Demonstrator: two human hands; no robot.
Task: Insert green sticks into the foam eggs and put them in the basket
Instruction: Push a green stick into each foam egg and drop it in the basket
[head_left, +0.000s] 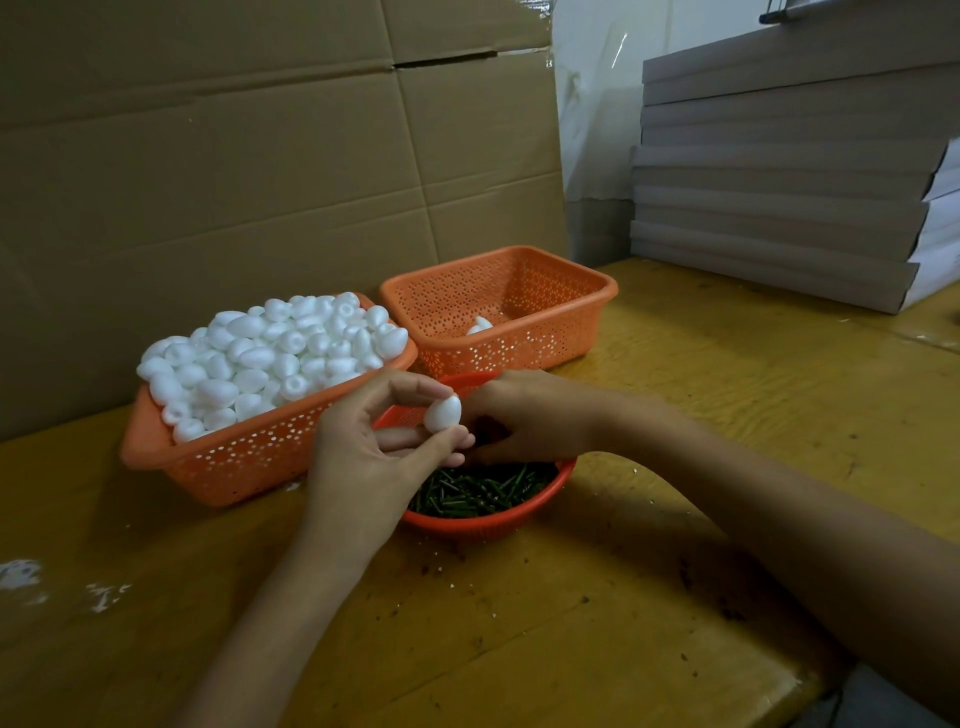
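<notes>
Left hand (363, 457): fingers pinch a foam egg (443, 413) above the round bowl (563, 475).
Right hand (524, 415): over the bowl's green sticks (483, 491), grip unclear.

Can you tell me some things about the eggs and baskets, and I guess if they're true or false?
1. The left hand holds a white foam egg. True.
2. The basket on the left is empty. False: it is heaped with foam eggs.
3. The green sticks lie in a round red bowl. True.
4. The back basket is full to the top. False: only an egg or two lie at its bottom.
5. The right hand rests flat on the table, far from the bowl. False: it is over the bowl, right beside the held egg.
</notes>
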